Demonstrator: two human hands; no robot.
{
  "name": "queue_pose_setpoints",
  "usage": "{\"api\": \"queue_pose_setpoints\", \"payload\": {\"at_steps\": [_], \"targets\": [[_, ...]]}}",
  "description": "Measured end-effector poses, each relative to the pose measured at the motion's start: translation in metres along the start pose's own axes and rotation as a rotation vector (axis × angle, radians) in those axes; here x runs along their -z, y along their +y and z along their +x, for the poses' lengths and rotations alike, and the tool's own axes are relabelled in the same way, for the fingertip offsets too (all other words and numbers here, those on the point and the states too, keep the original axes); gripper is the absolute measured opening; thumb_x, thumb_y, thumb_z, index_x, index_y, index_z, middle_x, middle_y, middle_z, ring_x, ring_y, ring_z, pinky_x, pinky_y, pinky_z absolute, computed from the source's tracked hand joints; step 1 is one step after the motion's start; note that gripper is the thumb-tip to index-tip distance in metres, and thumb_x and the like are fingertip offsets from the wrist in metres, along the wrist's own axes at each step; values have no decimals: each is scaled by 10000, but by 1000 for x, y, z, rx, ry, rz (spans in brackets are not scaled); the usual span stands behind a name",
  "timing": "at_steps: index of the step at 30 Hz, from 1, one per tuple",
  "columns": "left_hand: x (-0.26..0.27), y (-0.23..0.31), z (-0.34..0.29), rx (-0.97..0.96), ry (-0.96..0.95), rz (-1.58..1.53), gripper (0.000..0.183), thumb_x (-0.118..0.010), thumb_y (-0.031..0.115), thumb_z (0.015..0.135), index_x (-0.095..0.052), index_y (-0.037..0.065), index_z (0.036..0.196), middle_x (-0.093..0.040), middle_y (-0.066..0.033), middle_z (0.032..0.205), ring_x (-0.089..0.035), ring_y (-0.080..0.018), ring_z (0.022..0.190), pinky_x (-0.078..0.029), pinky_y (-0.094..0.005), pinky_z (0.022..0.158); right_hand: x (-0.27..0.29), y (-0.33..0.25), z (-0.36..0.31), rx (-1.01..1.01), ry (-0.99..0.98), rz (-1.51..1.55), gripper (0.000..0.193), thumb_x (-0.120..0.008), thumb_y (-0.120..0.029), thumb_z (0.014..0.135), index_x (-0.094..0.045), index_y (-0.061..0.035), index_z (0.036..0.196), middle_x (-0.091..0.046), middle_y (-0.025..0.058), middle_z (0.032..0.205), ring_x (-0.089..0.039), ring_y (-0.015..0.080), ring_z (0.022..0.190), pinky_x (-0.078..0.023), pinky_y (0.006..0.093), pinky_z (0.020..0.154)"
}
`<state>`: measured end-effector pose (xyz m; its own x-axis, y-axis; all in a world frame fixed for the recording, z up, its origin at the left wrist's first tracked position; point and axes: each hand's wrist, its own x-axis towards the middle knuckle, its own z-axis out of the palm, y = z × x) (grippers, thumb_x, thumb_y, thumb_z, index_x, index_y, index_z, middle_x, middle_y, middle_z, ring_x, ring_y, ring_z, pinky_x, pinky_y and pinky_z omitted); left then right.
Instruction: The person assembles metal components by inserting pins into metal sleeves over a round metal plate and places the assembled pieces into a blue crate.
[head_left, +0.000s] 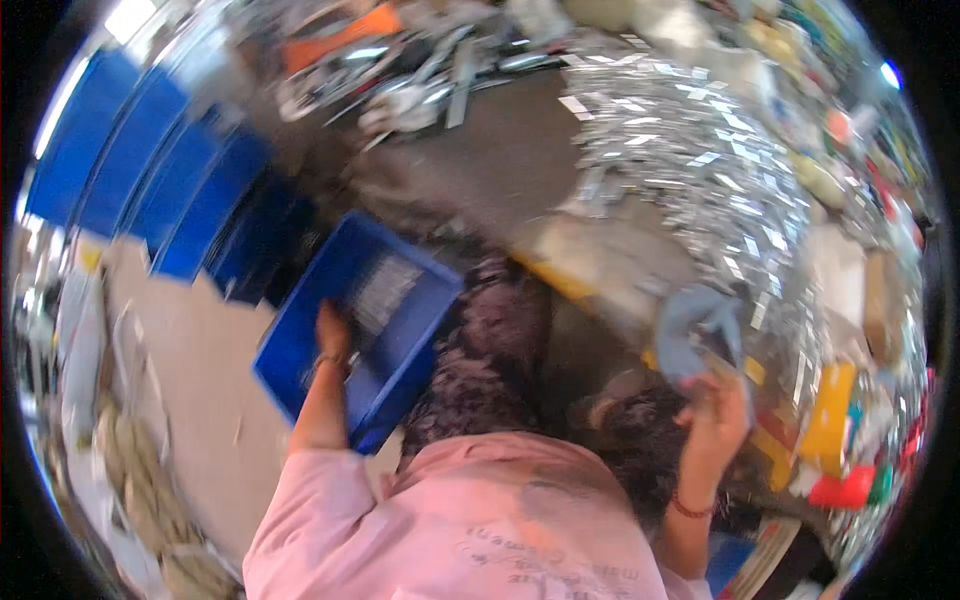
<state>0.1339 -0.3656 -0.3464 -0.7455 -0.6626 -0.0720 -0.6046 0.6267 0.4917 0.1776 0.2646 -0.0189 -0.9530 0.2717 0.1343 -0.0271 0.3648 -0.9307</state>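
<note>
My left hand [332,335] reaches down into a blue plastic bin [275,365] that sits tilted by my left thigh. Its fingers are blurred, so their hold is unclear. A patch of small silvery pieces [388,292] lies on the bin's floor, beyond that hand. On the right, my right hand [720,405] is raised with its fingers closed at the lower edge of a grey-blue curved, ring-like thing [685,335]. Motion blur hides what kind of thing it is.
A large spread of shiny metal strips [690,150] covers the far right. Long metal scraps [450,75] and an orange piece [345,38] lie at the far side. Blue panels or bins [150,150] stand at far left. Sacks [135,480] line the left edge; a yellow box [828,415] sits right.
</note>
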Motion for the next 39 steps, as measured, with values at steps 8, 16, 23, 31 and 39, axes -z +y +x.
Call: {"api": "queue_pose_setpoints", "payload": {"at_steps": [8,16,23,31,39], "targets": [[68,130,-11,-223,251,-362,326,-743,298,1054,-705,14,1210,-767,-144,1126,-721,-286,920,-557,-408,860,-2,-11,-5,-75,-61,176,207,-697,-37,1072,-699,28,1269,-752,64,1111,-730,89,947,-544,224,670],[166,430,-122,-1073,-7,-629,146,-747,28,1015,-764,58,1157,-662,-18,989,-632,-142,874,-516,-279,774,-1,-14,0,10,-51,149,217,-708,11,1020,-724,19,1236,-762,82,1090,-744,139,939,-582,289,773],[137,503,-136,-1530,-137,-81,246,-773,11,865,-783,92,1096,-666,-93,1072,-688,-319,1009,-554,-420,861,42,-36,-8,315,-69,-134,188,-730,45,931,-753,-9,1110,-736,163,1001,-743,335,889,-597,372,769],[125,507,-135,-1482,-254,-162,191,-743,-4,909,-751,63,1088,-697,-96,1097,-700,-319,1080,-563,-431,863,116,-9,37,300,272,-686,82,-732,-65,926,-772,-82,995,-729,106,1002,-757,324,893,-610,429,747],[132,518,-138,-1527,-216,1,186,-753,-1,894,-729,58,1069,-701,-102,1079,-693,-327,1096,-566,-430,905,107,21,110,252,89,-905,390,-648,-24,902,-649,-132,1277,-727,143,1064,-739,409,1003,-590,534,863]]}}
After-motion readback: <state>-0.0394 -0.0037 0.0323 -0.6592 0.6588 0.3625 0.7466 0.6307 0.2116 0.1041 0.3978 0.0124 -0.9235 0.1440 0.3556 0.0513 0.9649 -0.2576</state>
